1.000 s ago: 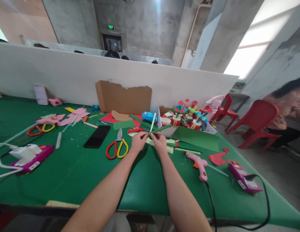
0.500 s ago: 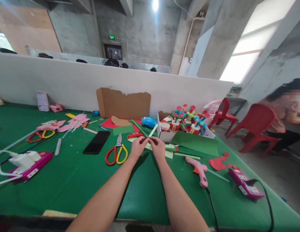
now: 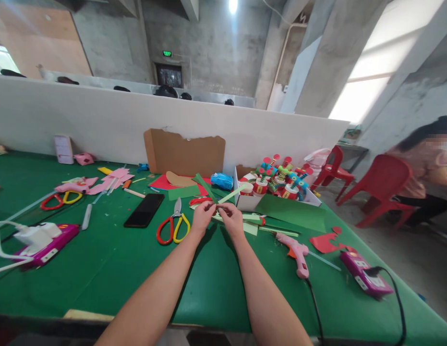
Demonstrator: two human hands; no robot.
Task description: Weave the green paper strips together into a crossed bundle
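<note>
Both hands meet over the middle of the table, fingertips pinched close together. My left hand (image 3: 203,216) grips the near end of a dark green paper strip (image 3: 205,186), which points away to the upper left. My right hand (image 3: 231,217) holds a light green paper strip (image 3: 235,192) that slants up to the right. The strips come together at the fingertips, where the fingers hide the join. Left of my left hand lie scissors (image 3: 176,223) with one red and one yellow handle. More pale green paper (image 3: 250,227) lies beneath and beside my right hand.
A pink glue gun (image 3: 298,254) lies to the right, its cord running off the front edge. Behind stands a white box (image 3: 245,204) of small paper-spring figures. A black phone (image 3: 144,210) and purple power strips (image 3: 367,276) also rest on the green table (image 3: 111,274).
The light green strip has swung lower to the right, opening a wider angle from the dark green one. Both hands stay in nearly the same place, with fingers shifted slightly.
</note>
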